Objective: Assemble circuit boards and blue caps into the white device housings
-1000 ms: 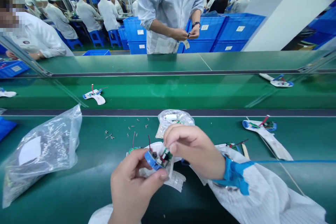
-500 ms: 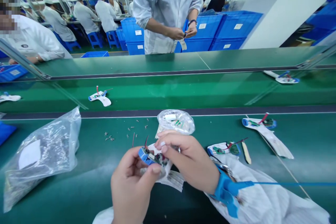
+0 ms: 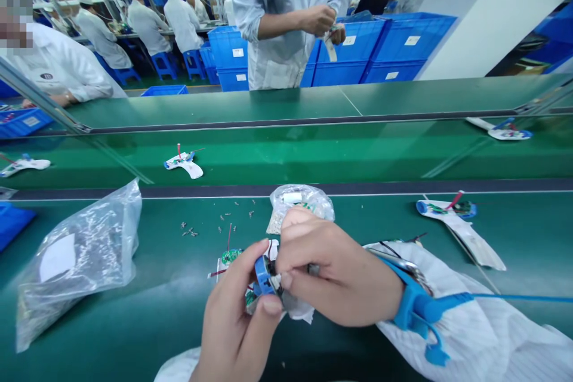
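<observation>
My left hand (image 3: 237, 319) grips a blue-and-white housing (image 3: 263, 276) between thumb and fingers, with electronic parts showing on its open side. Against that open side, the thumb and fingertips of my right hand (image 3: 338, 265) are pinched together; whatever small part lies between them is mostly hidden. A blue strap (image 3: 414, 304) with a cord circles my right wrist. Partly covered by my hands, a green circuit board (image 3: 230, 255) with red wires lies on the bench just behind.
Loose screws (image 3: 190, 231) lie beyond my left hand. A large clear bag (image 3: 80, 262) rests at left, a smaller bag (image 3: 302, 194) behind my hands. Gun-shaped housings with circuit boards (image 3: 461, 230) sit at right and on the green belt (image 3: 286, 158). A person (image 3: 286, 18) stands opposite.
My right hand has closed in on the housing's open side, and the housing has turned more edge-on. Belt housings have shifted right. The person opposite has raised their hands.
</observation>
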`<state>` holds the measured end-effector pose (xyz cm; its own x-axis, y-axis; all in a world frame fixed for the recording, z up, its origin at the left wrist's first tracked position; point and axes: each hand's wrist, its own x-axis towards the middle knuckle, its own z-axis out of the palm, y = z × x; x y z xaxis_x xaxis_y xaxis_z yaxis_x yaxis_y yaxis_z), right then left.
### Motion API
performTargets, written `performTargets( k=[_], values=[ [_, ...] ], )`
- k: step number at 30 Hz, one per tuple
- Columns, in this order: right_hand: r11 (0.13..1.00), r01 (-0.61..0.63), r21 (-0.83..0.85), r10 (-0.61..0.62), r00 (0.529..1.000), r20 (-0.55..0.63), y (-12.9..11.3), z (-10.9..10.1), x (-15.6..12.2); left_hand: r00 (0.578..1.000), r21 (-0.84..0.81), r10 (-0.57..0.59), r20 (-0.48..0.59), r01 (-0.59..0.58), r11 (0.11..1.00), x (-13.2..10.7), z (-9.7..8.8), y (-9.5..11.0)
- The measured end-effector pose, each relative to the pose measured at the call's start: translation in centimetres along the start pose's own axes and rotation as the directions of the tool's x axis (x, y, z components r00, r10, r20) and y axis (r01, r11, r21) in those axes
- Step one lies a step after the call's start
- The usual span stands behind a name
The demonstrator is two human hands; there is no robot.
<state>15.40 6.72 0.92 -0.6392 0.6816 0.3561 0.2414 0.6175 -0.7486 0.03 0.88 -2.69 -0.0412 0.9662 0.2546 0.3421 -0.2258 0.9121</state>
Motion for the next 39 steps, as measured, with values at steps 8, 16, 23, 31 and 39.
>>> performTargets(
  k=[8,16,23,31,39],
  values=[
    [1.000,0.006,0.007,-0.006,0.994,0.108,-0.3,-0.6,0.2,0.992,-0.034,0.066,0.108,-0.062,0.997,0.1,-0.7,-0.7],
    [0.999,0.024,-0.033,-0.020,0.992,0.125,-0.7,-1.3,0.2,0.980,0.005,0.130,0.151,-0.132,0.991,0.3,-0.7,-0.7],
    [0.997,-0.054,0.055,0.041,0.977,0.209,-0.4,-1.4,0.6,0.966,0.097,0.205,0.156,-0.221,0.970,0.4,-0.6,-0.9],
    [0.998,-0.037,0.053,0.021,0.962,0.273,-0.7,-1.7,0.9,0.964,0.183,0.199,0.177,-0.231,0.956,-0.3,-0.7,-0.6],
    [0.995,-0.041,-0.087,0.056,0.982,0.179,-1.2,-1.1,0.3,0.985,0.352,0.108,0.136,-0.149,0.924,-0.8,0.4,0.1]
  ],
)
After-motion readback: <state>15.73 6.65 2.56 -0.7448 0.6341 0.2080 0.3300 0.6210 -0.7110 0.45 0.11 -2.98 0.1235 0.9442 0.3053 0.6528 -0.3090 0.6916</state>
